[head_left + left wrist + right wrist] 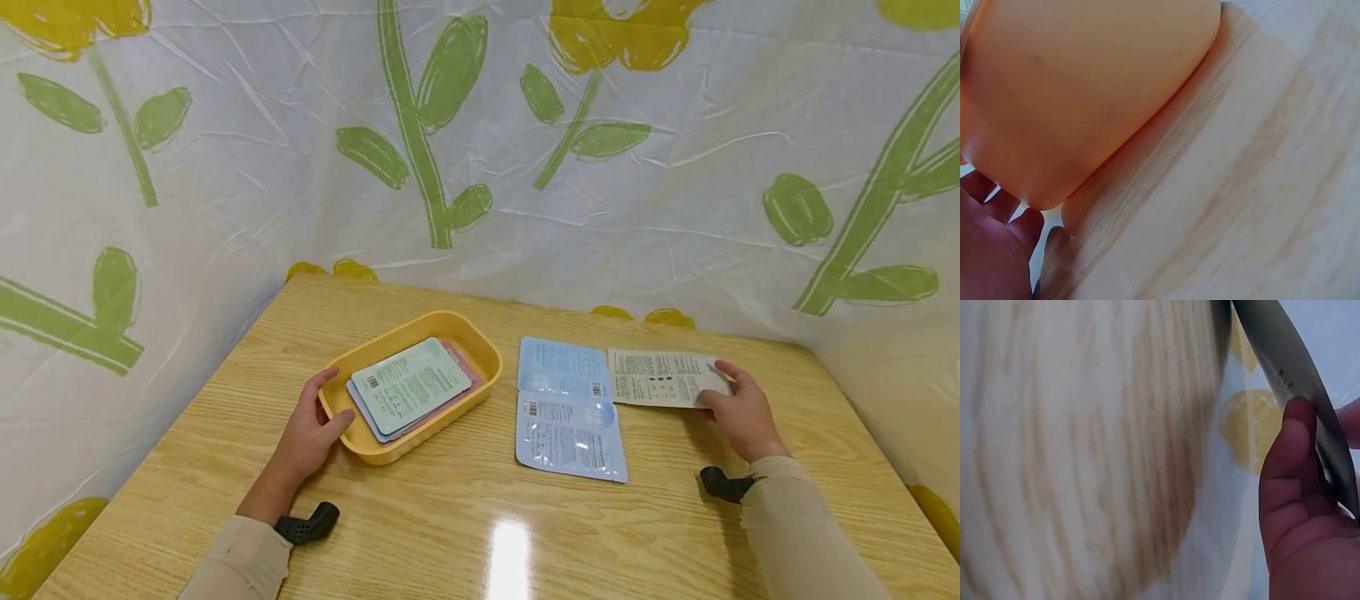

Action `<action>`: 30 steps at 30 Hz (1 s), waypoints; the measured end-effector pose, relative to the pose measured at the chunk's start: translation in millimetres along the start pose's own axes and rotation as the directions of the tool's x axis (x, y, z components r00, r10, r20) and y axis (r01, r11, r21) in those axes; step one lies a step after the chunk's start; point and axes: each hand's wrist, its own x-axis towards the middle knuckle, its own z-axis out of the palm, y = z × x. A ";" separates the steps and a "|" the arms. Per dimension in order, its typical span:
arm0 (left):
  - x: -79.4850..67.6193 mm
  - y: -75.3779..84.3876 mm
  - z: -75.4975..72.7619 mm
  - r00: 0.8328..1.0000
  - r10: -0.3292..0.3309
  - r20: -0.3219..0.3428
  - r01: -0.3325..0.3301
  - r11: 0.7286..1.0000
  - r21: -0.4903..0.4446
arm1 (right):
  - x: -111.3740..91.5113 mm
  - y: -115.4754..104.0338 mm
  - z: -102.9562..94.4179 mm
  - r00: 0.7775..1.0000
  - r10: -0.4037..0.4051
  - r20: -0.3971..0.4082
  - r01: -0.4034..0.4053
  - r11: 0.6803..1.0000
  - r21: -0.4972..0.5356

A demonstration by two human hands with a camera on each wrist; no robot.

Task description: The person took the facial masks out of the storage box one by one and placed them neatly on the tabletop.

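Observation:
My left hand (309, 429) grips the near-left end of a yellow plastic tray (480, 342), thumb over the rim and fingers outside. Inside the tray lies a stack of face mask packets, a pale green packet (411, 385) on top and a pink packet (467, 367) partly hidden below. On the right, my right hand (742, 412) pinches the right end of a cream printed packet (652, 379) between thumb and fingers. That packet's left end meets a light blue packet (562, 362). A lilac-blue packet (570, 442) lies just in front of the blue one.
Everything stands on a wood-grain table (435, 533). A white cloth with green and yellow flower prints (480, 150) hangs behind and at the sides. Black wrist mounts (309, 525) sit on both wrists, and light glares off the table's front.

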 end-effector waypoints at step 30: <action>-0.6 0.2 1.2 1.000 -0.006 -0.005 0.006 1.000 0.002 | -0.6 4.0 -5.8 0.996 0.088 0.002 -0.084 0.956 -0.282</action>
